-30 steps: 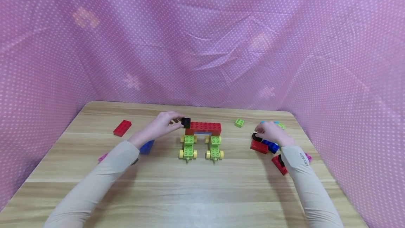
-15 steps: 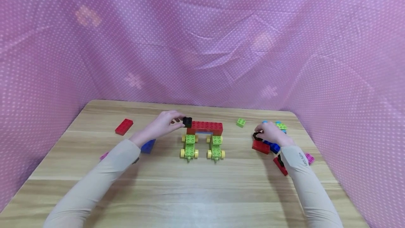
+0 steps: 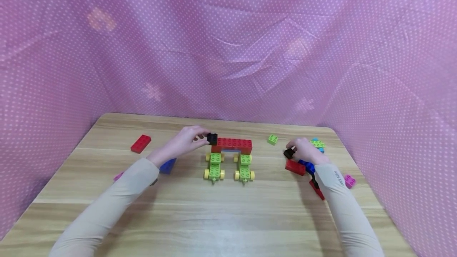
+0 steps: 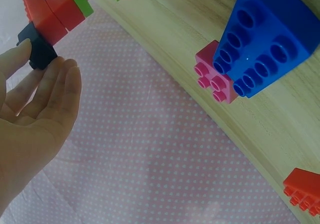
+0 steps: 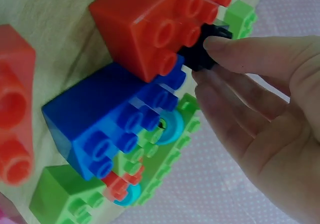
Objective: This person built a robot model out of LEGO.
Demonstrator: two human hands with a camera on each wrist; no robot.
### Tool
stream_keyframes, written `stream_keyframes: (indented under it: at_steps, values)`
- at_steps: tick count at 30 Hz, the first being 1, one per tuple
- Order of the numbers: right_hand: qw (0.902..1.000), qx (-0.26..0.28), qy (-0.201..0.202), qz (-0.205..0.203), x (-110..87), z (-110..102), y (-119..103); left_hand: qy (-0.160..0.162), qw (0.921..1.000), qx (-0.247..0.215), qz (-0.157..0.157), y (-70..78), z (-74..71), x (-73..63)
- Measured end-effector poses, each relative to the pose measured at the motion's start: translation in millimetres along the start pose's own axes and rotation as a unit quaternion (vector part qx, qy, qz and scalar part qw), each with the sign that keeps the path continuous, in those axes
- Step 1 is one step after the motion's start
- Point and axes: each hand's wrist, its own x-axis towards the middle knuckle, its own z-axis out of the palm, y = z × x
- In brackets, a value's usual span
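My left hand (image 3: 189,138) pinches a black brick (image 3: 212,139) between thumb and fingers. That brick touches the left end of a long red brick (image 3: 233,144), part of a build standing behind two lime-green wheeled bases (image 3: 215,166); whether it is pressed on I cannot tell. At the right-hand pile, my right hand (image 3: 303,150) pinches another black brick (image 3: 288,153). In the right wrist view, that small black brick (image 5: 202,49) is between thumb and fingertips, close by a red brick (image 5: 145,29) and a blue brick (image 5: 112,119).
A red brick (image 3: 141,143) lies back left, near a blue brick (image 4: 270,39) and a pink brick (image 4: 216,74). A lime-green brick (image 3: 273,139) sits back right of the build. Green pieces (image 3: 317,144) and a pink brick (image 3: 350,181) lie beyond my right arm.
The head view has shifted slightly. My right hand has moved a little left and turned the black brick it holds. My left hand has kept its place at the red brick's end.
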Motion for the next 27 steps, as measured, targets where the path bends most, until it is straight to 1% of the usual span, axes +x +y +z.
stream_keyframes:
  at_steps: [3, 10, 14, 20, 25, 27]
  values:
    - [1.0, 0.001, 0.002, 0.002, 1.8, 2.4, 2.8, 0.002, 1.0, -0.001, 0.002, -0.3, 0.8, -0.1]
    - [0.9998, -0.001, 0.011, -0.018, 3.4, 4.5, 4.8, 0.005, 0.9999, -0.006, 0.007, -0.1, 0.0, -0.7]
    - [0.9997, -0.002, 0.019, -0.011, 3.5, 6.4, 6.1, 0.002, 1.0, -0.007, 0.004, 0.4, -0.3, -0.3]
    - [0.9994, 0.006, 0.03, -0.016, 1.2, 7.8, 10.3, -0.003, 0.9999, -0.013, 0.001, 0.7, 0.6, 0.5]
    - [0.9975, -0.006, 0.065, -0.028, -1.1, 4.2, 7.0, 0.001, 0.9999, -0.015, 0.004, -0.1, 0.8, 0.1]
    - [0.9954, -0.015, 0.082, -0.048, -1.4, 2.0, 3.1, 0.004, 0.9999, -0.013, 0.003, -0.4, 0.8, -0.3]
